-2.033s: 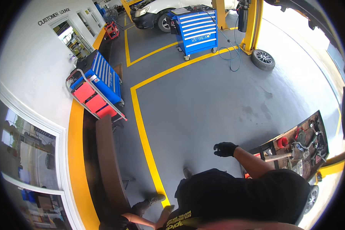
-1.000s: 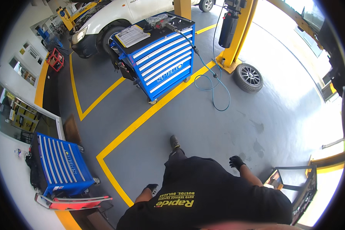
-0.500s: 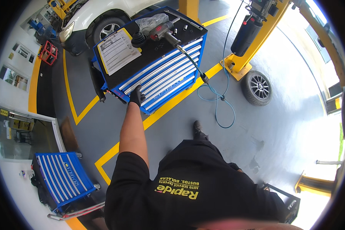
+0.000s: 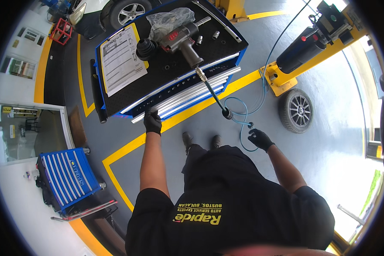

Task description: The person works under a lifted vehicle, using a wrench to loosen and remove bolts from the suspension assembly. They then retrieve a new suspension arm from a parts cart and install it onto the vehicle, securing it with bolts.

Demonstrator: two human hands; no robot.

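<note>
My left hand [image 4: 152, 122], in a black glove, has its fingers hooked over the silver pull of a drawer [image 4: 187, 94] in a blue tool cabinet [image 4: 243, 53]. The drawer is pulled partly out, and a row of small round items shows inside. On the black top lies an impact wrench [image 4: 181, 42], its air hose [image 4: 213, 94] hanging over the front. My right hand [image 4: 260, 140], also gloved in black, hovers to the right with bent fingers apart. It holds nothing visible; behind its fingertips in the picture is a hose fitting [image 4: 251, 125].
The cabinet top also carries a clipboard with papers [image 4: 123, 59], a black rubber boot [image 4: 146, 49], a clear plastic bag [image 4: 170, 19] and sockets [image 4: 216, 34]. A wheel [image 4: 296, 111] lies beside a yellow lift post [image 4: 281, 81]. Another blue cabinet [image 4: 70, 177] stands left.
The drawer, shut before, has come out toward me with my left hand on its pull. My right hand has risen from beside my body out to the right. I am closer to the cabinet.
</note>
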